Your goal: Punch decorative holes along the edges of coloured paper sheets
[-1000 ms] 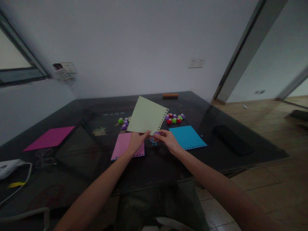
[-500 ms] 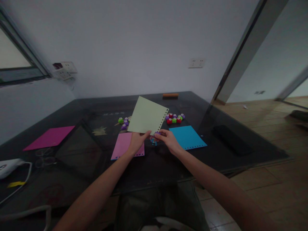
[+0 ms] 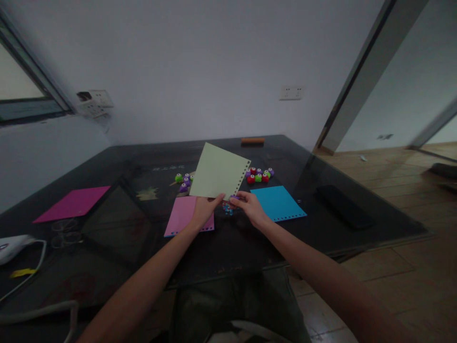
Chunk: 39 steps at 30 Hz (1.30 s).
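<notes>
My left hand (image 3: 206, 209) is closed on the lower edge of a pale yellow-green sheet of paper (image 3: 219, 171), thumb on top. The sheet is tilted up above the table, and a row of punched holes runs down its right edge. My right hand (image 3: 250, 207) is closed around a small purple paper punch (image 3: 234, 197) at the sheet's lower right corner; the fingers hide part of it. Tiny blue and red paper bits (image 3: 227, 208) lie below. A pink sheet (image 3: 182, 214) with holes lies under my left forearm, and a blue sheet (image 3: 278, 203) with holes lies right of my right hand.
Several red, green and purple punches (image 3: 259, 176) stand behind on the right, and more punches (image 3: 183, 181) on the left, partly behind the held sheet. A magenta sheet (image 3: 73, 204), a black case (image 3: 342, 207) and an orange-brown cylinder (image 3: 253, 141) lie on the dark table (image 3: 228, 257).
Almost nothing has moved. Both hands keep their hold on the sheet and the punch, and the view has shifted very slightly.
</notes>
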Each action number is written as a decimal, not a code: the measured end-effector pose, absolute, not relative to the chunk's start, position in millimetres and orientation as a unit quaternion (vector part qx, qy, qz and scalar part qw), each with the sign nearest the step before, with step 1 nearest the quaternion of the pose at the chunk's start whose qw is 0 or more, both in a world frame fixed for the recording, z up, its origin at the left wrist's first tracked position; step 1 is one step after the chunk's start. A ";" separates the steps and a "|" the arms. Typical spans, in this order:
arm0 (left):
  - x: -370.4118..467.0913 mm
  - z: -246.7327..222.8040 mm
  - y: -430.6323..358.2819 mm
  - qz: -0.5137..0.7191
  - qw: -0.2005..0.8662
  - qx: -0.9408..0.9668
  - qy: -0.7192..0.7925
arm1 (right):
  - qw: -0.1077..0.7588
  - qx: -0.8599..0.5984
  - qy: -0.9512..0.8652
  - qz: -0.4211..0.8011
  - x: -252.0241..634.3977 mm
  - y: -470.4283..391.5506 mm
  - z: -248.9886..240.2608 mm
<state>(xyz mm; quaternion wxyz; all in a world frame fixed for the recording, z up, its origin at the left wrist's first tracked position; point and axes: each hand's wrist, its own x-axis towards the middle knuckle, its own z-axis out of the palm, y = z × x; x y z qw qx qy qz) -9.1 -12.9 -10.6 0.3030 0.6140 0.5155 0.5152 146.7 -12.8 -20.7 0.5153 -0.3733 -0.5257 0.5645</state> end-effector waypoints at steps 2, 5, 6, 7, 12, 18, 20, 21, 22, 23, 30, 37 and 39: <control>-8.9 -11.9 -12.3 0.516 0.307 0.613 0.513 | 0.515 -0.375 -0.527 0.563 147.0 -11.9 -21.4; -9.2 -14.6 -11.0 0.515 0.308 0.615 0.511 | 0.518 -0.377 -0.531 0.555 147.0 -10.9 -21.9; -9.3 -15.3 -10.6 0.516 0.306 0.617 0.509 | 0.518 -0.377 -0.533 0.553 146.9 -10.7 -21.8; -9.3 -15.7 -10.3 0.517 0.304 0.619 0.507 | 0.518 -0.376 -0.536 0.551 146.8 -10.6 -21.7; -9.3 -13.9 -10.6 0.519 0.322 0.619 0.494 | 0.525 -0.368 -0.535 0.550 145.5 -11.1 -21.5; -8.9 -9.7 -11.5 0.515 0.331 0.611 0.501 | 0.518 -0.357 -0.522 0.575 144.1 -13.2 -22.0; -8.5 -8.8 -11.8 0.518 0.332 0.611 0.498 | 0.517 -0.359 -0.525 0.573 144.1 -13.9 -21.2; -8.3 -8.3 -12.0 0.519 0.330 0.610 0.499 | 0.516 -0.359 -0.526 0.572 144.1 -14.1 -20.8; -8.2 -7.8 -12.3 0.519 0.328 0.610 0.501 | 0.515 -0.360 -0.527 0.572 144.0 -14.3 -20.4; -8.2 -7.3 -12.6 0.520 0.325 0.610 0.502 | 0.513 -0.359 -0.528 0.573 144.0 -14.4 -20.2; -13.6 -9.7 -8.9 0.537 0.329 0.593 0.501 | 0.498 -0.368 -0.516 0.593 143.9 -12.7 -22.2; -18.4 -9.3 -3.4 0.551 0.337 0.564 0.515 | 0.498 -0.361 -0.507 0.604 148.1 -10.3 -17.4; -18.3 -8.5 -3.4 0.553 0.342 0.561 0.512 | 0.507 -0.361 -0.487 0.613 150.0 -9.6 -15.0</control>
